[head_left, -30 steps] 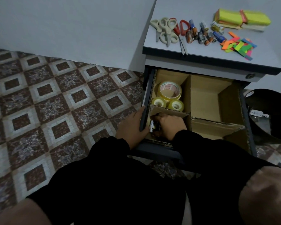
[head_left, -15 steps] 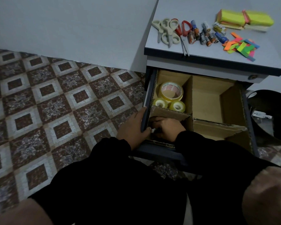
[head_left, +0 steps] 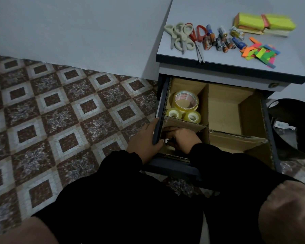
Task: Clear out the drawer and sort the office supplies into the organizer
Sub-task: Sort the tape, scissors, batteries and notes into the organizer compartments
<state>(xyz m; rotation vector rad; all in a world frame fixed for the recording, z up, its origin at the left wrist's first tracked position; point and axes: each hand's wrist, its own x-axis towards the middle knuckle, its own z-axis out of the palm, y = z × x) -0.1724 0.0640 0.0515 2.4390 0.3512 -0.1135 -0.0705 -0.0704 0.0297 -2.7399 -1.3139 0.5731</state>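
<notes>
At lower centre, the left hand (head_left: pixel 144 140) is gripping the open grey drawer's (head_left: pixel 159 110) rim while the right hand (head_left: pixel 181 140), grasp hidden, is reaching into the brown cardboard organizer's (head_left: pixel 224 110) near-left compartment, so lay items flat.

Right of the cardboard divider (head_left: pixel 205 110), two organizer (head_left: pixel 250 111) compartments lie open from above; tape rolls (head_left: pixel 185 106) fill the far-left one.

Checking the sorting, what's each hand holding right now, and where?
Left hand grips the drawer's left side wall. Right hand reaches into the front-left compartment; its hold cannot be told.
</notes>
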